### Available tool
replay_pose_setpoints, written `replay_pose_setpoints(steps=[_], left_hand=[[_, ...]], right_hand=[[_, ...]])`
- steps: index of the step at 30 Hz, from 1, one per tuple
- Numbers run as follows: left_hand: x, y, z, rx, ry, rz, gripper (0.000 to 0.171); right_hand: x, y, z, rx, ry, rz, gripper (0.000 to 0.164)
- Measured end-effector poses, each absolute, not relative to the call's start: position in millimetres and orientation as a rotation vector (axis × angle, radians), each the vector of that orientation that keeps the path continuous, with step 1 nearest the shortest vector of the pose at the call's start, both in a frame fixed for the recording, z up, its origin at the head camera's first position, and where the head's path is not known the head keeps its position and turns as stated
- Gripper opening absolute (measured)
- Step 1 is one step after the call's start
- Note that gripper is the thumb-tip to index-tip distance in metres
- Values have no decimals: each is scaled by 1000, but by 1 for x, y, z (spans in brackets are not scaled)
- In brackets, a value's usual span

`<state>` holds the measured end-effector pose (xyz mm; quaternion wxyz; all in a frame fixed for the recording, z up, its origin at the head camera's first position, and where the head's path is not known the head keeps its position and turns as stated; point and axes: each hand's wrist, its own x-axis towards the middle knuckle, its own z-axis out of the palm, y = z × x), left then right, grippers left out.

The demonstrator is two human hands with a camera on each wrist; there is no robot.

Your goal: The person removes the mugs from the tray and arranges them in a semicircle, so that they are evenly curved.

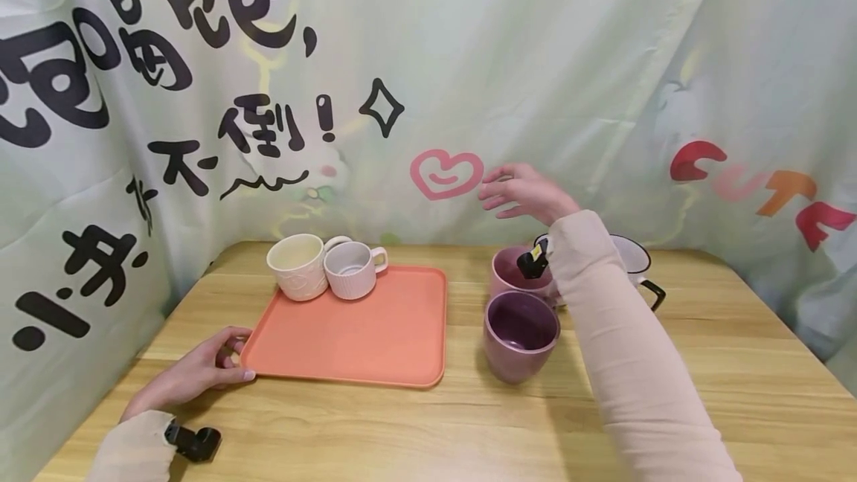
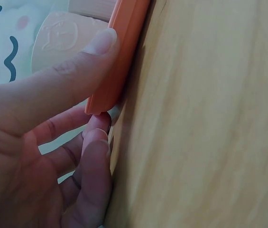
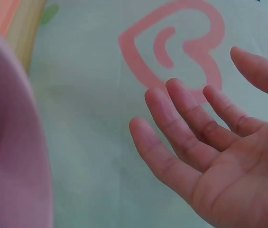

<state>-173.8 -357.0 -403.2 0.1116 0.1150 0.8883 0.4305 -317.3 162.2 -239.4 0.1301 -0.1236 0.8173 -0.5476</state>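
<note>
My left hand (image 1: 201, 367) grips the near-left corner of an orange tray (image 1: 355, 341). In the left wrist view the thumb lies on the tray's rim (image 2: 126, 52) while the other fingers curl at its underside. A cream mug (image 1: 294, 266) and a pale grey ribbed mug (image 1: 351, 270) stand side by side at the tray's back left. My right hand (image 1: 529, 192) is raised in the air behind the cups on the right, its fingers spread and holding nothing. Below it are a pink mug (image 1: 505, 274) and, nearer, a purple cup (image 1: 518, 341).
A white mug with a dark rim and black handle (image 1: 632, 255) stands behind my right forearm, which partly hides it. All of this is on a wooden table (image 1: 368, 430). A printed curtain (image 1: 569, 58) hangs close behind the table and along its left side.
</note>
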Motion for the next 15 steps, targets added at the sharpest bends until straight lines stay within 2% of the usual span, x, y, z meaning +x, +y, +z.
replay_pose_setpoints(steps=[15], left_hand=[[-176,-357,-405,309,2614,1246,69]], right_hand=[[-323,116,-248,-327,2292,-1664,39]])
